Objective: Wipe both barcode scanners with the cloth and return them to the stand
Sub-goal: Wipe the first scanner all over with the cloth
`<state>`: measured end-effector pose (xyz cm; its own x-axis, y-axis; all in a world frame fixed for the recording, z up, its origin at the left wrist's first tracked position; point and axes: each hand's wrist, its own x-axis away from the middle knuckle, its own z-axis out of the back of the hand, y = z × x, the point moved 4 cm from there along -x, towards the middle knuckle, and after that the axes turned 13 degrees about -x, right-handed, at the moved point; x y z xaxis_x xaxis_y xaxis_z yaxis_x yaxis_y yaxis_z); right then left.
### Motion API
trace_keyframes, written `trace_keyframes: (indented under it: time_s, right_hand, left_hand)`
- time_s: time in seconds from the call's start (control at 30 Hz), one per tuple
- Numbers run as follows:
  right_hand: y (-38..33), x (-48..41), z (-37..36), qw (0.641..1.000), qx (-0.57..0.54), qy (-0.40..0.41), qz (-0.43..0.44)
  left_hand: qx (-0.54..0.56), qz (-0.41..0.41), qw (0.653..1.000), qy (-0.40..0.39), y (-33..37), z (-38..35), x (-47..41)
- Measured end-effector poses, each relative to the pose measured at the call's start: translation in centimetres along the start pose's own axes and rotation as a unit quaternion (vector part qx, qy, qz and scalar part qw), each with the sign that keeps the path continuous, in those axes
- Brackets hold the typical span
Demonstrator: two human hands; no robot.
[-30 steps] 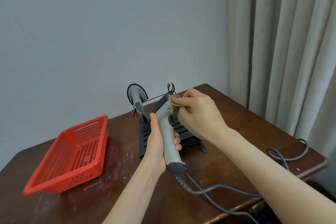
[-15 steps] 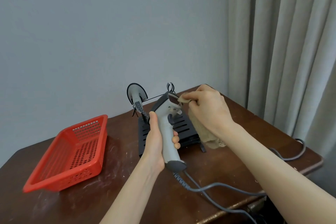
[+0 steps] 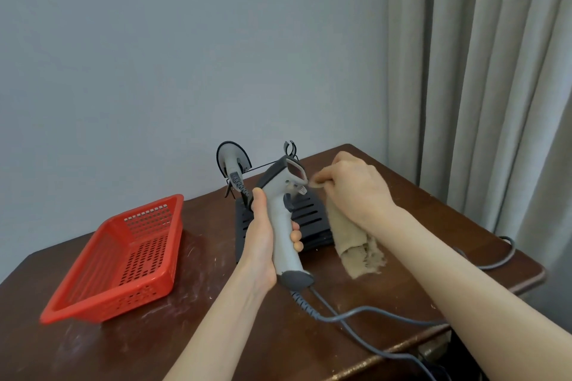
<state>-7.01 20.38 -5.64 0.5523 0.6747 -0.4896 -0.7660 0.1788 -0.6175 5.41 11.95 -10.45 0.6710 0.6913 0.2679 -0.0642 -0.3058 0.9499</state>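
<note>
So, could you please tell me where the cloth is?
Head view, right of centre: the right hand grips the cloth beside the held scanner, its tail hanging beside the stand.

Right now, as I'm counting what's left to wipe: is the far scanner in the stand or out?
In. The far scanner sits in the stand, no hand on it; the left hand holds the other scanner.
</note>
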Motion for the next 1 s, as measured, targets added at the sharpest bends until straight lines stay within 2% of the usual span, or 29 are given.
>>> trace_keyframes:
  time_s: [0.07,0.23,0.37,0.47,0.53,0.63,0.77,0.93,1.0]
  right_hand:
    - [1.1,-0.1,0.8,0.999,-0.018,0.015,-0.029]
    - [2.6,-0.2,1.5,0.985,-0.145,0.053,-0.082]
    - [6.5,-0.5,1.2,0.949,-0.242,0.063,-0.193]
    - [9.4,-0.4,0.1,0.92,-0.278,0.027,-0.276]
    - [10.7,0.0,-0.8,0.909,-0.276,0.002,-0.313]
    - [11.3,0.5,-2.0,0.908,-0.269,-0.021,-0.321]
    - [11.4,0.6,-3.4,0.934,-0.196,-0.019,-0.299]
    - [11.2,0.5,-4.7,0.96,-0.059,-0.096,-0.256]
    - [10.3,0.2,-4.1,0.974,0.0,-0.075,-0.212]
  left_hand:
    - [-0.001,-0.003,1.0,0.008,0.3,0.2,0.1]
    - [-0.022,-0.001,0.999,0.03,1.8,0.9,-0.5]
    - [-0.043,-0.025,0.997,0.058,3.5,1.1,-0.9]
    - [-0.058,-0.04,0.996,0.059,4.5,0.8,-0.9]
    - [-0.068,-0.049,0.995,0.05,5.0,0.6,-0.9]
    - [-0.089,-0.051,0.994,0.033,5.5,-0.2,-0.9]
    - [-0.109,-0.05,0.993,0.016,5.7,-1.2,-1.0]
    - [-0.122,-0.046,0.991,0.011,5.8,-1.9,-1.5]
    - [-0.137,-0.053,0.989,0.009,6.0,-2.2,-1.6]
